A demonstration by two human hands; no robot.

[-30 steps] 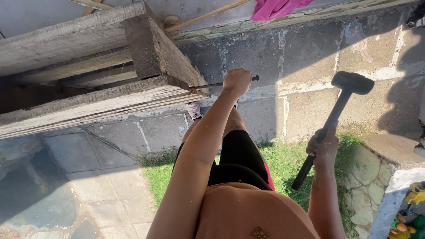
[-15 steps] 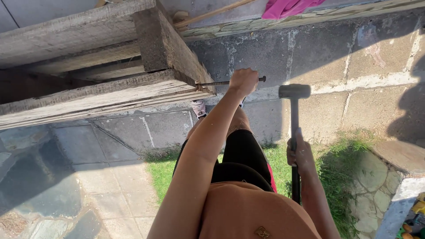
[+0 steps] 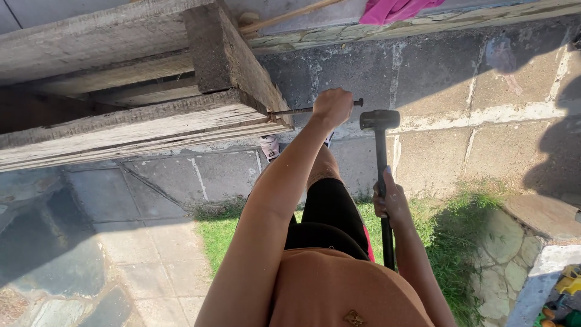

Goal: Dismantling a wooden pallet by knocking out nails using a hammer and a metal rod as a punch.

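Note:
My left hand (image 3: pixel 331 106) is closed around a long dark nail (image 3: pixel 357 102). The nail's point rests against the end of a weathered wooden pallet (image 3: pixel 151 121), and its head sticks out to the right of my fist. My right hand (image 3: pixel 390 200) grips the black handle of a sledge hammer (image 3: pixel 379 120). The hammer stands upright, its head just right of the nail head and almost touching it. My knee and black shorts show below.
A grey block wall (image 3: pixel 460 91) stands behind, with a pink cloth (image 3: pixel 393 9) and a wooden stick on top. Grass (image 3: pixel 448 230) and stone paving (image 3: pixel 121 254) lie below. Colourful objects (image 3: pixel 566 297) sit at the bottom right corner.
The hammer has swung from tilted out to the right to upright, its head closing in on the nail head. My left hand has kept hold of the nail.

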